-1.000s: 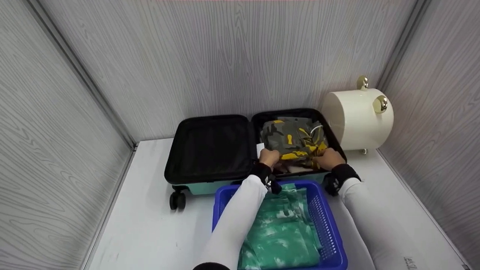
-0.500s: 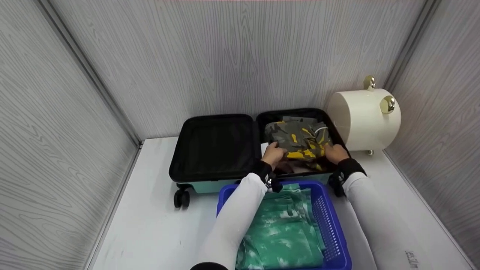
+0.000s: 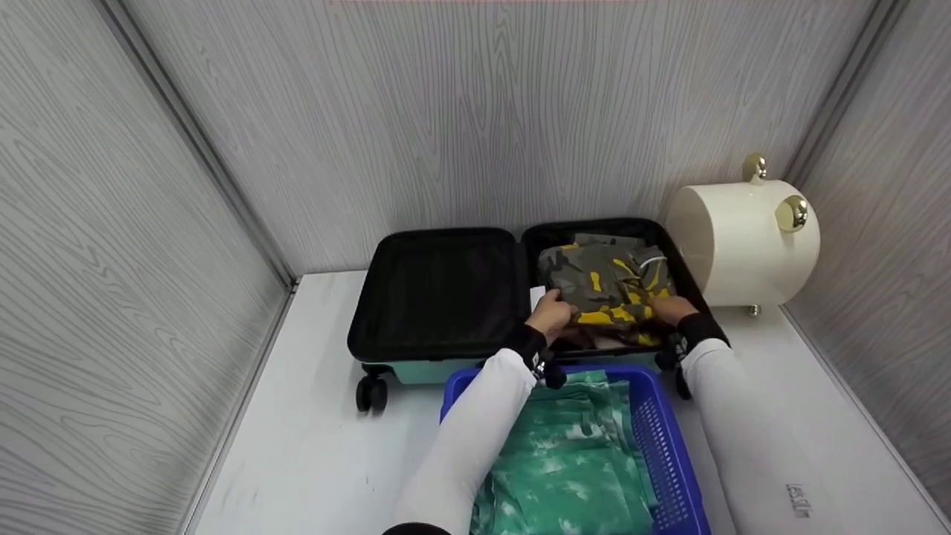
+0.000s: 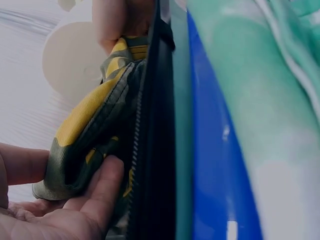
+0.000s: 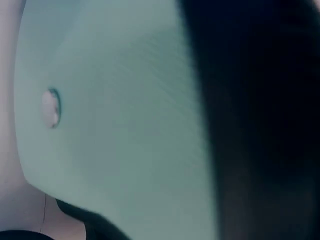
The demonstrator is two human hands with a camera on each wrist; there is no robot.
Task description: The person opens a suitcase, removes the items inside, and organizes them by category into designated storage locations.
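Grey woodgrain walls (image 3: 461,111); white tabletop (image 3: 312,461), seemingly matte.

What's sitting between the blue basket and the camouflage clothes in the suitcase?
The suitcase's near wall, black-lined inside and mint green outside. The left wrist view shows it edge-on, with the camouflage garment on one side and the blue basket on the other.

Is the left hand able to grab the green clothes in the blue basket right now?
Probably yes. The left hand holds the camouflage garment in the black-lined suitcase, and the green tie-dye clothes lie uncovered in the blue plastic basket just under that arm. It would need to let go first.
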